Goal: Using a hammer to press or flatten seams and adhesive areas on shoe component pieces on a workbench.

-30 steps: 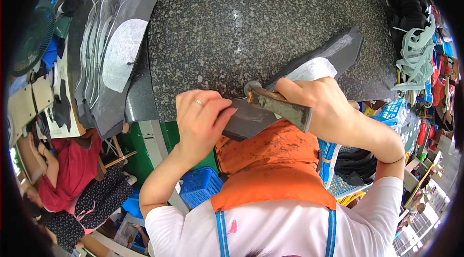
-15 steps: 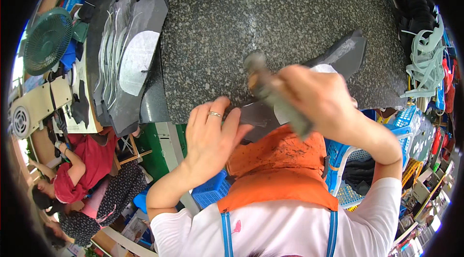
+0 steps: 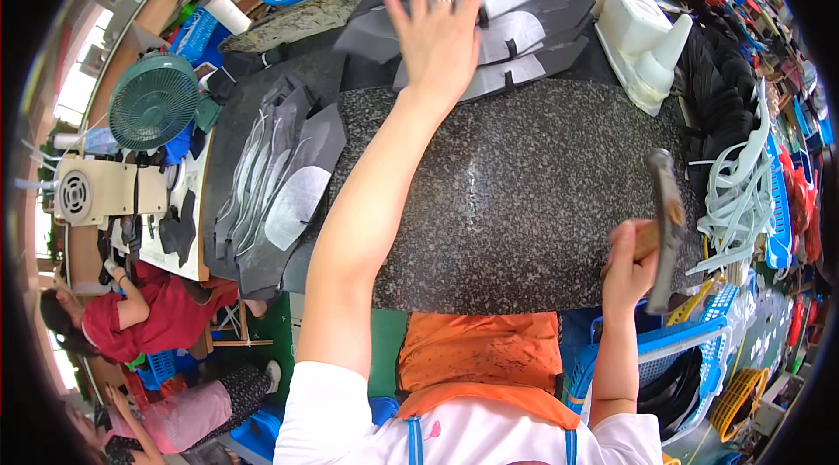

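Two stacks of cut grey pieces border the speckled stone slab [image 3: 524,194]. At far left, beyond them, a green fan [image 3: 154,101] stands on a cluttered bench, well apart from the work. Left stack [image 3: 280,190]: grey and pale pieces fanned over the slab's left edge, overhanging it. Left hand [image 3: 437,28]: arm stretched across the slab to its far edge, fingers spread flat, palm down on the far stack [image 3: 516,32] of grey pieces, not closed on any one. Slab centre: bare, wide open room between the two arms. Near edge of slab runs just above an orange apron [image 3: 481,351]. Right hand [image 3: 631,260]: at the slab's near right corner, fingers wrapped tight around the wooden handle of a hammer [image 3: 669,220], its dark head standing upright, just off the stone's right edge. White cords [image 3: 738,194] and blue baskets [image 3: 673,351] crowd that right side.
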Demonstrator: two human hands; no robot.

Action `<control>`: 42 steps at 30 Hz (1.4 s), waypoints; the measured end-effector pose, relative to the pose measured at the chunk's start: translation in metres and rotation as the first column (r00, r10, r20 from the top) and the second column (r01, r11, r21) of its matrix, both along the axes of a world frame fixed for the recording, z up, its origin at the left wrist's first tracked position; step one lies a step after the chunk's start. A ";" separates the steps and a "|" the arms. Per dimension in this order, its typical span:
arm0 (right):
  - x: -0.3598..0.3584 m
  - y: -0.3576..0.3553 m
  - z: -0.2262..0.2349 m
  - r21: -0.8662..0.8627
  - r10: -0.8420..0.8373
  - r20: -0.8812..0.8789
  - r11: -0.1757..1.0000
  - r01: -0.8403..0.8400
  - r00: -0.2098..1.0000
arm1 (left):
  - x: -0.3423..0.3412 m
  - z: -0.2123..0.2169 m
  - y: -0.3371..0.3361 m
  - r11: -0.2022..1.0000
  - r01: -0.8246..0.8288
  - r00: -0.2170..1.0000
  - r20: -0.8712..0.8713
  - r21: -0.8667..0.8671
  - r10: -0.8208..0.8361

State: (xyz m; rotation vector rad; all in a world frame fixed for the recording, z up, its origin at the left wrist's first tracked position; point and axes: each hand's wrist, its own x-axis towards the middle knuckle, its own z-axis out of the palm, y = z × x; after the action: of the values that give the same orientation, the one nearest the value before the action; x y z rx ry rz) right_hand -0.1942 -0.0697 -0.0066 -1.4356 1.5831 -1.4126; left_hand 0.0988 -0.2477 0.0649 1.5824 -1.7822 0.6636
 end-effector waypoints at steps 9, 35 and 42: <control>0.003 0.008 0.020 -0.073 0.046 0.181 0.997 -0.033 0.982 | 0.087 -0.042 0.179 0.818 -0.533 0.846 0.155 0.217 0.510; 0.073 0.016 0.060 0.258 0.804 0.123 0.540 -0.801 0.581 | 0.096 -0.011 0.238 0.755 0.317 0.894 -0.446 0.574 -0.036; 0.036 0.017 0.058 0.235 0.725 0.109 0.646 -0.726 0.680 | -0.023 0.014 0.220 0.373 0.728 0.680 -0.677 0.575 -0.283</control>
State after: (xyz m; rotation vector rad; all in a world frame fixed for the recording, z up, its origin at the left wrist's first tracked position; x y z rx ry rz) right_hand -0.1582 -0.0529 0.0512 -1.6278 0.9283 -0.6859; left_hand 0.0761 -0.0281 0.0788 1.3055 -2.1207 -1.0000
